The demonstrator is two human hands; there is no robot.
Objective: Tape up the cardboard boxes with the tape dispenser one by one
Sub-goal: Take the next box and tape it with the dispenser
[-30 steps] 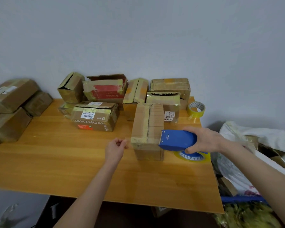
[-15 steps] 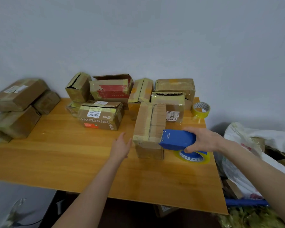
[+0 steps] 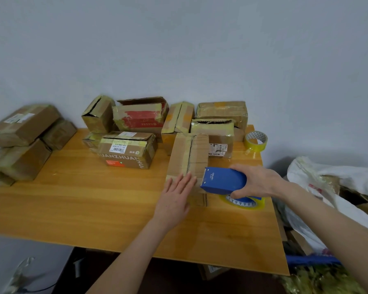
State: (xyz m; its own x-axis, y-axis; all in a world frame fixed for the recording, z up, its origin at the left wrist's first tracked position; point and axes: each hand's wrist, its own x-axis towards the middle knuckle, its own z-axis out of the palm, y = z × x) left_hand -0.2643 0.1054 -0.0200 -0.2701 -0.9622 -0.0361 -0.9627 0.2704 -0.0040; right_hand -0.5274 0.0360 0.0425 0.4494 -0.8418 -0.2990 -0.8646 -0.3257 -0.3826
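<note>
Left hand (image 3: 176, 196) lies flat, palm down, fingers straight and close together, its bare forearm reaching in from below. Right hand (image 3: 257, 183), just to its right, curls round the dispenser (image 3: 223, 180), thumb underneath.

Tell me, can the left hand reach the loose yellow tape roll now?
Probably not directly: the left hand lies flat on the front box; that box and the right hand gripping the blue dispenser stand between it and the tape roll.
</note>
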